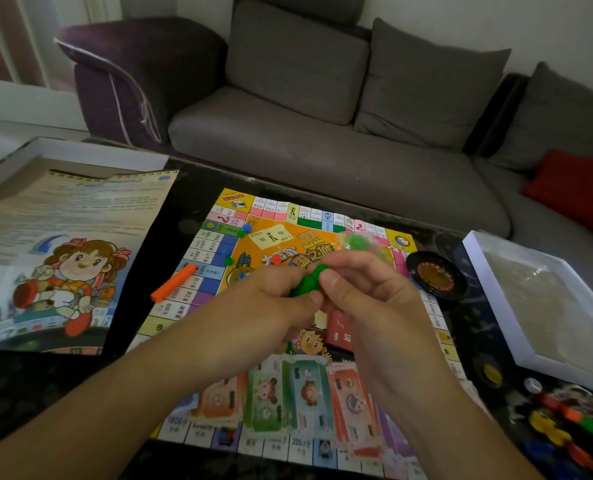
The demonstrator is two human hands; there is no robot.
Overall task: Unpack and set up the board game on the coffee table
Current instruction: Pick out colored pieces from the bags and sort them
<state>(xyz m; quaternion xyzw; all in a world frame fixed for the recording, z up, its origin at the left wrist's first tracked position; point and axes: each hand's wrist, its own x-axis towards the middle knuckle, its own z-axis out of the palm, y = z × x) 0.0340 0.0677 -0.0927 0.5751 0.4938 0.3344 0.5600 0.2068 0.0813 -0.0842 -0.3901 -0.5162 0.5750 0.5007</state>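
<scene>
The dark glossy counter carries everything, and on its middle the colourful square paper game board already lies unfolded and flat. To the left, the printed rules sheet with a cartoon child rests over the open cardboard box lid; to the right sits the white-walled box tray, with loose plastic pieces in several colours just in front of it. A row of pale banknote stacks is laid along the near edge of the board, a black round spinner sits at its right edge, and an orange plastic stick lies on its left side. Unpacking looks mostly done; sorting small parts remains. Above the board, the left hand and right hand meet, fingers of both pinching a small green plastic piece.
</scene>
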